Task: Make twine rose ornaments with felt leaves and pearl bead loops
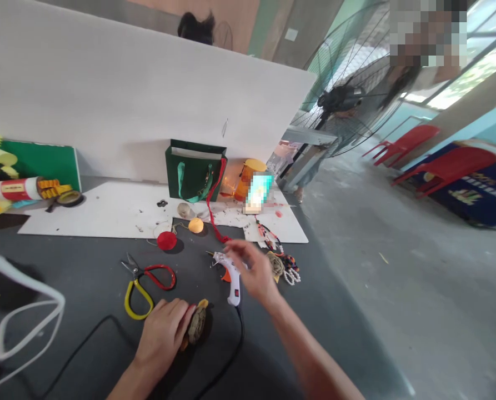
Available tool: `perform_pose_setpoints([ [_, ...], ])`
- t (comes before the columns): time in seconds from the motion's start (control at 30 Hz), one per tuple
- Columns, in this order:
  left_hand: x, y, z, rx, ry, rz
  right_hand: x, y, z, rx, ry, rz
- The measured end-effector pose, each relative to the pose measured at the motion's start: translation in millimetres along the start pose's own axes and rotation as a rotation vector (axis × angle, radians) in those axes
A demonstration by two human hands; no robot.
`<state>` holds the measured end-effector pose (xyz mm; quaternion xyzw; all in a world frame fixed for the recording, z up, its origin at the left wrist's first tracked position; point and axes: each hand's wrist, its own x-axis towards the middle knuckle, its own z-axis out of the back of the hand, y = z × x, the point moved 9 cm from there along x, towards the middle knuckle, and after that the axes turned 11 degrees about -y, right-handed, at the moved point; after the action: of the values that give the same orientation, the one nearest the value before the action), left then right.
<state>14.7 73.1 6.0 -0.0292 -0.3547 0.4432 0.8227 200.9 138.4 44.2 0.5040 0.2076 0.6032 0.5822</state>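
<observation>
My left hand (164, 330) is closed around the edge of a small rolled, olive-brown rosette (196, 325) with yellow bits at its edge, low over the dark table. My right hand (254, 269) reaches forward with its fingers apart. Its fingertips are at the lower end of a red cord (212, 214); whether they touch it I cannot tell. Beneath that hand lies a white glue gun (233, 283) with an orange trigger, its nozzle pointing left. Scissors (136, 272) with one red and one yellow handle lie open beyond my left hand.
A dark green paper bag (193, 172) stands against the white board (139, 100), the cord draped over it. Nearby are a red ball (166, 240), a yellow ball (196, 225) and an orange container (248, 172). Beaded strings (291, 272) lie rightward. A black cable (239, 339) crosses the table.
</observation>
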Motion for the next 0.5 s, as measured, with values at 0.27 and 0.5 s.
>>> perform_pose_setpoints([
  [0.27, 6, -2, 2.9, -0.148, 0.108, 0.100, -93, 23, -76, 0.296, 0.387, -0.187],
  [0.5, 13, -9, -1.8, -0.232, 0.312, 0.213, -102, 1, -82, 0.638, 0.535, -0.537],
])
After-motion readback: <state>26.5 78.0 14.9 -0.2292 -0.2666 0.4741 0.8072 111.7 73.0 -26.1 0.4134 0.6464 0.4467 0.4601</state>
